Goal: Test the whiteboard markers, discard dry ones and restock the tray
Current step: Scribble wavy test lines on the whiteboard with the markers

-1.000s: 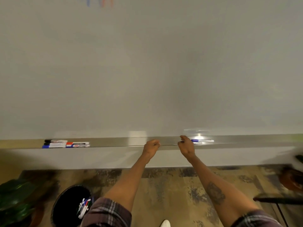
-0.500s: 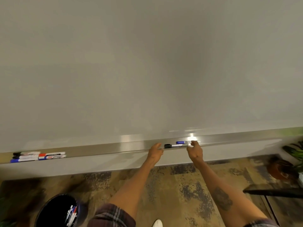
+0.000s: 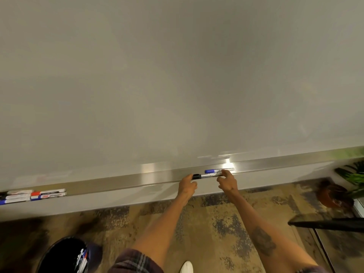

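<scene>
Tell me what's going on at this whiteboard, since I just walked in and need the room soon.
A person is sorting markers along the whiteboard tray. Both hands are at the tray's middle: the left hand is at the cap end of a black-capped marker, the right hand at its other end. A blue-capped marker lies just behind it. More markers sit at the tray's far left, and a black bin on the floor already holds several markers.

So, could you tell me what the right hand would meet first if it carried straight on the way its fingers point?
Most likely the black-capped marker in the tray; the right hand reaches toward its barrel, with the blue-capped marker just behind. Depth is unclear.
</scene>
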